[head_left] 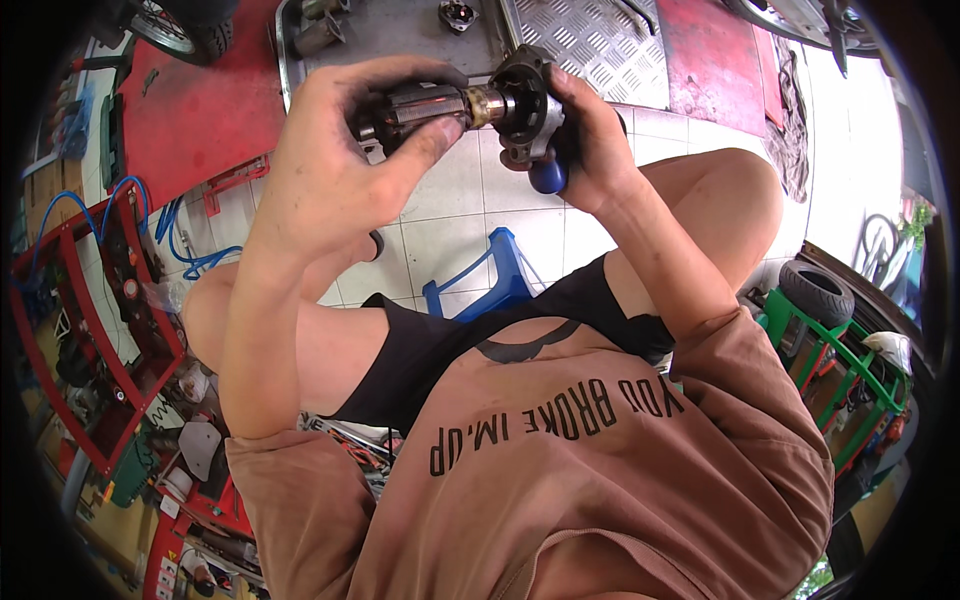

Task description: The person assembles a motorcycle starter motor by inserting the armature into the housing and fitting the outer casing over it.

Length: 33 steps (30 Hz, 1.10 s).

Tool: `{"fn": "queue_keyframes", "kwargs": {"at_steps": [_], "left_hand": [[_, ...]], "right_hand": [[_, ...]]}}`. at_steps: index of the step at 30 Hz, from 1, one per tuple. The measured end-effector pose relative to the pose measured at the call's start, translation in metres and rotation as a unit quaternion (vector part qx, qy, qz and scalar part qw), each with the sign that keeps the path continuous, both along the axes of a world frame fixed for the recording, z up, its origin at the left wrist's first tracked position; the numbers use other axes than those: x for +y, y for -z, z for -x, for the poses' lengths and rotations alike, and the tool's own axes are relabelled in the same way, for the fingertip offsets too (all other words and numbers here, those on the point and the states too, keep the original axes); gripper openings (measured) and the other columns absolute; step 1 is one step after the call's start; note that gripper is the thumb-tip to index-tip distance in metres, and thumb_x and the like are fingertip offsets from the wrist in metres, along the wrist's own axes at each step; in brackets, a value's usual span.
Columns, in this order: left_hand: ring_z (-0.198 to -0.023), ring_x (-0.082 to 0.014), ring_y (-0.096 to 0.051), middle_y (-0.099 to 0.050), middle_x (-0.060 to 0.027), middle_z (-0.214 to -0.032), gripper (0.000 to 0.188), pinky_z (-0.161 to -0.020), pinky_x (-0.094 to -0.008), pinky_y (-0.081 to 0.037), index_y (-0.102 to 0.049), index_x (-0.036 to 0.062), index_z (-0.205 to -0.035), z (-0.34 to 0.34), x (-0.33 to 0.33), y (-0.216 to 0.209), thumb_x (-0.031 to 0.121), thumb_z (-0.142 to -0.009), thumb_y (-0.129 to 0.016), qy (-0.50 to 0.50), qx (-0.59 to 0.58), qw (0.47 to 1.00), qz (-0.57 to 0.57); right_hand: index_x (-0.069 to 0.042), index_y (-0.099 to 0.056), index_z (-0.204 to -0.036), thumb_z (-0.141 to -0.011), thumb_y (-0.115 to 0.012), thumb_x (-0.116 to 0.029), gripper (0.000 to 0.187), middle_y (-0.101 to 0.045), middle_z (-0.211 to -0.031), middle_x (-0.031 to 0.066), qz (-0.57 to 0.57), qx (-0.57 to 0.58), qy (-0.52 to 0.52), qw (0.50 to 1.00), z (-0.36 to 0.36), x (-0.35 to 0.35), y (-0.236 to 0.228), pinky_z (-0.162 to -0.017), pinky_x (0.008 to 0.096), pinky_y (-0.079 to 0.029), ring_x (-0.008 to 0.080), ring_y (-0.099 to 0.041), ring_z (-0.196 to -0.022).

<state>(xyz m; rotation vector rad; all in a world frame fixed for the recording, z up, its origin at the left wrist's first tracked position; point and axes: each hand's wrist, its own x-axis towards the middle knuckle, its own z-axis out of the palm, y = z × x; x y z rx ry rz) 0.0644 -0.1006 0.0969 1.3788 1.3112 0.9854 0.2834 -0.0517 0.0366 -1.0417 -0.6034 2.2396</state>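
In front of me, my left hand [345, 175] is wrapped round a motor armature [425, 105], a dark ridged cylinder with a copper-coloured commutator at its right end. My right hand [603, 150] grips a metal motor end housing [535, 110], round and greasy with bolt lugs. The armature's right end meets the inside of this housing; how deep its shaft sits is hidden. Below the housing, a round blue handle end [547, 177] sticks out from under my right palm; the rest of that tool is hidden. Both hands are smudged with black grease.
A grey metal tray [400, 50] beyond my hands bears cylindrical metal parts [318, 35] and a small round part [458, 15]. Beside it lies a tread plate [590, 50] on a red platform [200, 115]. A blue stool [508, 275] shows between my legs. Racks flank me.
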Motion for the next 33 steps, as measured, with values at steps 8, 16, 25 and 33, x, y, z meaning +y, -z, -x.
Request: {"fn": "queue_keyframes", "kwargs": {"at_steps": [8,16,25,33], "left_hand": [[-0.081,-0.0093,-0.067,-0.073,-0.0076,-0.088,0.029,-0.073,-0.0238,-0.053,-0.068,-0.0039,-0.11,-0.0021,0.0002,0.001,0.001,-0.082,-0.074,-0.003,0.015,1.0,-0.013],[-0.081,-0.0101,-0.067,-0.074,-0.0081,-0.089,0.029,-0.074,-0.0244,-0.053,-0.068,-0.0035,-0.109,-0.0043,0.0003,0.0025,0.001,-0.081,-0.075,-0.018,0.004,1.0,-0.02],[-0.082,-0.01,-0.067,-0.074,-0.0088,-0.089,0.028,-0.074,-0.0252,-0.053,-0.07,-0.0026,-0.106,-0.0033,-0.001,-0.0005,0.001,-0.079,-0.076,-0.004,0.032,0.999,-0.037],[-0.081,-0.0106,-0.067,-0.074,-0.0087,-0.089,0.027,-0.075,-0.0258,-0.052,-0.071,-0.0024,-0.106,-0.0017,0.0003,-0.0009,0.0,-0.079,-0.075,-0.012,0.033,0.999,-0.035]], "right_hand": [[-0.008,-0.063,-0.107,-0.09,-0.068,-0.046,0.042,-0.068,-0.094,0.0058,-0.008,-0.002,0.001,1.0,0.0008,-0.0032,-0.0045,-0.06,0.0301,-0.05,0.0142,-0.063,-0.072],[-0.007,-0.065,-0.105,-0.089,-0.069,-0.048,0.044,-0.067,-0.09,0.0047,-0.034,-0.047,-0.009,0.998,0.001,-0.0036,-0.004,-0.058,0.0271,-0.048,0.0118,-0.058,-0.066],[-0.004,-0.064,-0.108,-0.089,-0.069,-0.049,0.049,-0.066,-0.091,0.006,-0.043,-0.061,-0.01,0.997,0.0012,-0.0034,-0.0061,-0.058,0.0256,-0.049,0.0109,-0.059,-0.068],[-0.004,-0.062,-0.112,-0.09,-0.068,-0.047,0.049,-0.066,-0.094,0.0079,-0.021,-0.027,-0.027,0.999,-0.0003,-0.0036,-0.0057,-0.06,0.0275,-0.051,0.0137,-0.062,-0.073]]}}
